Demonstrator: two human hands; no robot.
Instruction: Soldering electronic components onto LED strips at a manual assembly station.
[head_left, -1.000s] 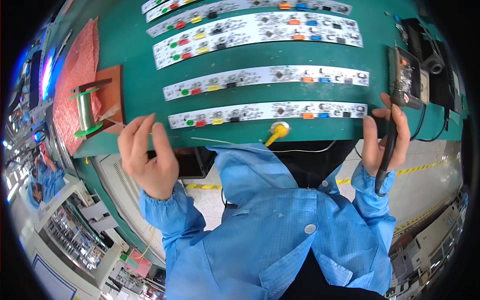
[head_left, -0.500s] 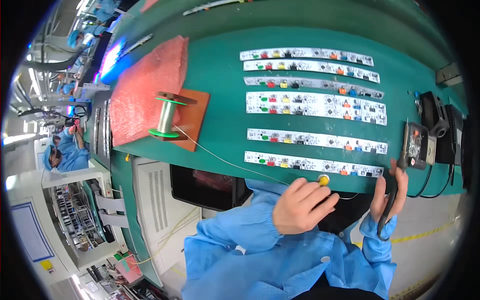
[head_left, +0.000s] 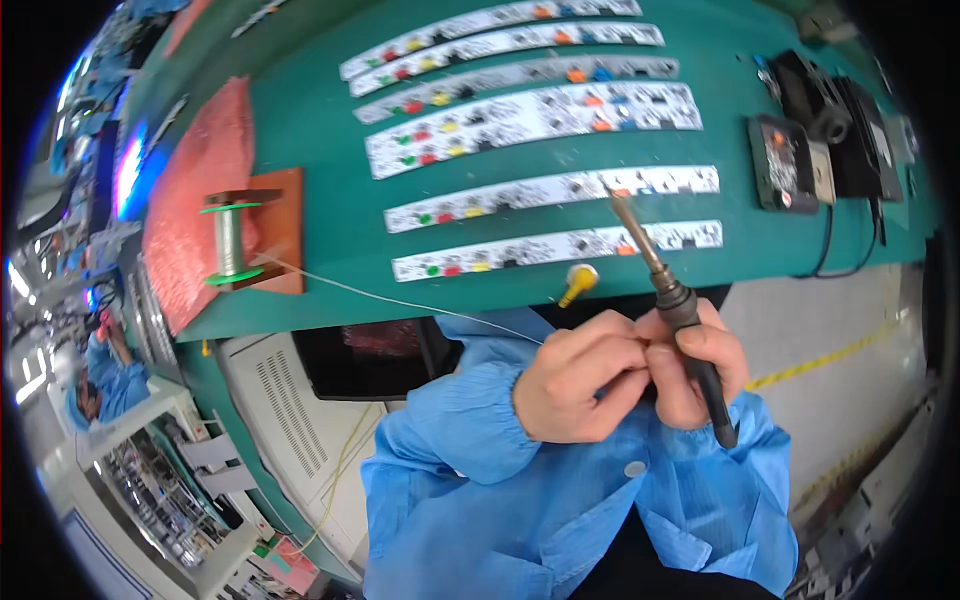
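Green counter (head_left: 300,130) carries white circuit boards (head_left: 530,130); thin wire (head_left: 345,287) runs from a spool (head_left: 229,240) at left to the left hand (head_left: 575,385). Working the wire seems the step in hand; next likely calls for steadying the soldering iron (head_left: 677,303). Left grip is pressed together, apparently pinching wire; the right hand's (head_left: 678,385) grip closes around the iron.
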